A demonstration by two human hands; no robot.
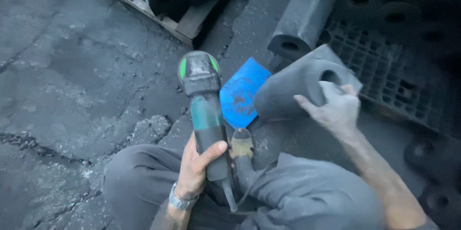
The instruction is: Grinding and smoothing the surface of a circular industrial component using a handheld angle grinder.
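My left hand (196,165) grips the black handle of a green and black angle grinder (204,100), its head pointing away from me above the ground. My right hand (336,107) rests on the end of a dark grey cast block with a round hole (293,90), fingers curled over its edge. The block lies tilted against a black plastic pallet (384,66). A blue square plate (242,93) lies on the ground between grinder and block. My knees in grey trousers fill the lower part of the view.
Another long dark block (305,13) lies on the black pallet, with several holed pieces behind it. A wooden pallet (144,4) with dark cylinders stands at the top left. Cracked concrete ground (72,81) spreads to the left. More holed castings (434,177) sit at right.
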